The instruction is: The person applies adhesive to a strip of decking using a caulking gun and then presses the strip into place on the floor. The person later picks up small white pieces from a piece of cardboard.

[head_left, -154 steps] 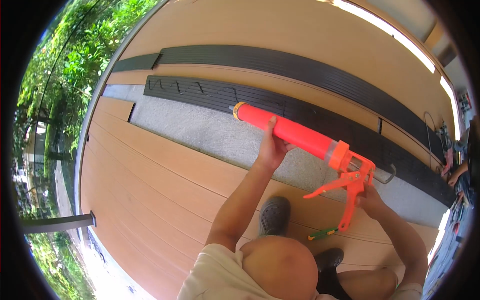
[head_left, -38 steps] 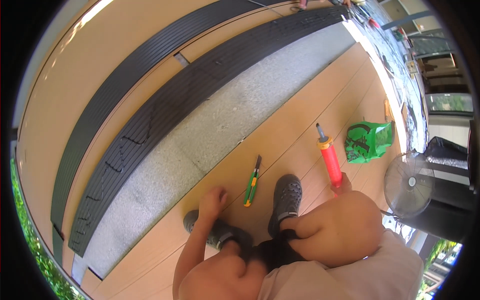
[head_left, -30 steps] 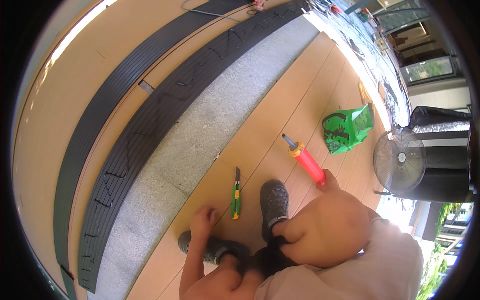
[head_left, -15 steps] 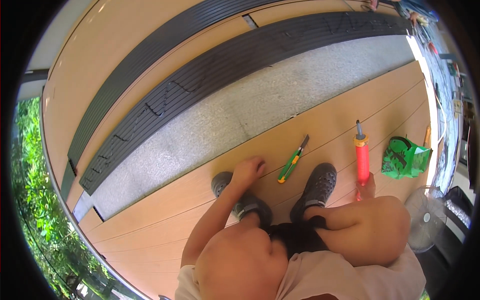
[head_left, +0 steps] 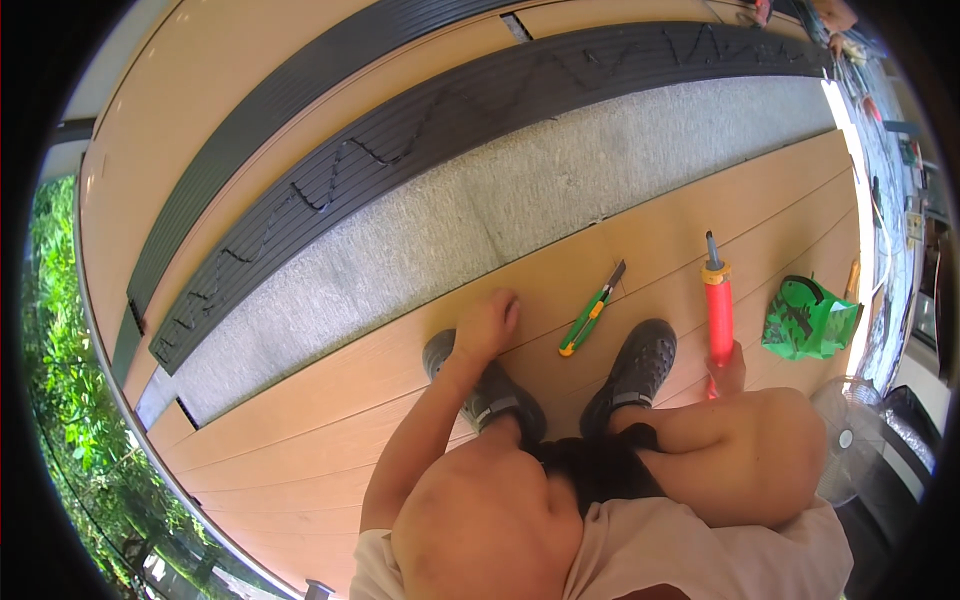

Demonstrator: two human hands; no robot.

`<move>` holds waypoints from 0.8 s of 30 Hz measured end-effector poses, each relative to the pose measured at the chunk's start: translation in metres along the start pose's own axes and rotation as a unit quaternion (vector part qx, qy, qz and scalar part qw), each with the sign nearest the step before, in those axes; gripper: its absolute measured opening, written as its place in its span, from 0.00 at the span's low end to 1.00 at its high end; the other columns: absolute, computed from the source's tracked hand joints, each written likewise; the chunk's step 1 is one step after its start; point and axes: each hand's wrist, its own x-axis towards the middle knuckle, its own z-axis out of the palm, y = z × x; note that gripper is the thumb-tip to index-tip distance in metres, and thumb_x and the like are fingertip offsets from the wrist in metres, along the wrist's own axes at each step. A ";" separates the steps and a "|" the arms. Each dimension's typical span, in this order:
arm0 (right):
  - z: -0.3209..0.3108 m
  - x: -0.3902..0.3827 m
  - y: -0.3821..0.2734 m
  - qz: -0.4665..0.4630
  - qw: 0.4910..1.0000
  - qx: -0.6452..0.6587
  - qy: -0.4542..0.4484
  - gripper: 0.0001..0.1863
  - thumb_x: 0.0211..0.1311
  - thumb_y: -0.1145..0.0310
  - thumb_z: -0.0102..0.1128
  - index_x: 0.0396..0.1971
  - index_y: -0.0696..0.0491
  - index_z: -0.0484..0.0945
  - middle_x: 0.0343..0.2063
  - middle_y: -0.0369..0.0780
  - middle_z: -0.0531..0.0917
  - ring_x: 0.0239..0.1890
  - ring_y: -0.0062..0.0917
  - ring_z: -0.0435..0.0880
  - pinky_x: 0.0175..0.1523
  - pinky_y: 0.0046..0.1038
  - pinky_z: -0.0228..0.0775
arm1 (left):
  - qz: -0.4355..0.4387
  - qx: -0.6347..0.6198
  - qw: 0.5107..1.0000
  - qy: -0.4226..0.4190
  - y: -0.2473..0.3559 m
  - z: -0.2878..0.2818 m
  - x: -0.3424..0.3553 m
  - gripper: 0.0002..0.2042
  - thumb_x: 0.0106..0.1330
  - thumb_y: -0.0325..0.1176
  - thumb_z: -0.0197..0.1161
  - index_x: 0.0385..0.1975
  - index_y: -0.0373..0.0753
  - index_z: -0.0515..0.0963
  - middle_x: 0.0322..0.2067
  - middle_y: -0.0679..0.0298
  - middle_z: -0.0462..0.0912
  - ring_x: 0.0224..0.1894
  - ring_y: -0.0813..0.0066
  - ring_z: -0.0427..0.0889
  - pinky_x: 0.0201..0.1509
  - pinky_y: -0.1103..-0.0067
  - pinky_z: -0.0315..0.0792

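Observation:
My right hand (head_left: 728, 371) is wrapped around the rear end of a red caulking gun (head_left: 719, 315), beside my right knee. The caulking gun's orange collar and dark nozzle point away from me. My left hand (head_left: 487, 325) hovers over my left shoe, its fingers curled with no tool visible in them. Between the hands, a green and yellow utility knife (head_left: 592, 312) lies on the wood-toned planks with its blade out. Beyond the bare grey concrete strip (head_left: 440, 220), a dark ribbed plank (head_left: 400, 125) lies with a wavy black bead of adhesive along it.
A green bag (head_left: 808, 318) stands right of the caulking gun. Near my right knee is a fan (head_left: 848, 438). Another dark ribbed plank (head_left: 250, 125) lies farther off. At the far right another person's hand (head_left: 835, 14) is partly visible near some cables. Greenery borders the left edge.
The view has shifted slightly. My left hand has lifted a little and its fingers are more curled. My right hand keeps its grip on the caulking gun. The other person at the far right has moved.

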 end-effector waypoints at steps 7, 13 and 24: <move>0.002 -0.001 -0.003 -0.014 1.000 -0.013 -0.003 0.33 0.51 0.72 0.74 0.59 0.53 0.71 0.45 0.48 0.84 0.48 0.42 0.84 0.54 0.39 0.75 | -0.010 0.173 0.972 0.160 -0.032 -0.025 0.055 0.26 0.61 0.30 0.62 0.62 0.41 0.75 0.36 0.55 0.82 0.40 0.54 0.82 0.43 0.63 0.78; 0.019 -0.003 -0.006 -0.040 0.999 -0.028 -0.015 0.34 0.52 0.72 0.74 0.60 0.53 0.70 0.45 0.48 0.84 0.47 0.42 0.84 0.54 0.39 0.75 | -0.043 0.243 0.960 0.135 -0.059 -0.041 0.060 0.33 0.58 0.26 0.61 0.68 0.40 0.69 0.35 0.53 0.81 0.38 0.55 0.83 0.40 0.63 0.79; 0.026 0.017 0.048 -0.074 0.995 0.040 -0.055 0.31 0.52 0.72 0.71 0.58 0.52 0.70 0.39 0.44 0.82 0.42 0.38 0.82 0.51 0.38 0.74 | 0.015 0.281 0.945 0.166 -0.059 -0.025 0.067 0.29 0.63 0.27 0.54 0.68 0.38 0.68 0.35 0.54 0.82 0.37 0.56 0.83 0.41 0.66 0.77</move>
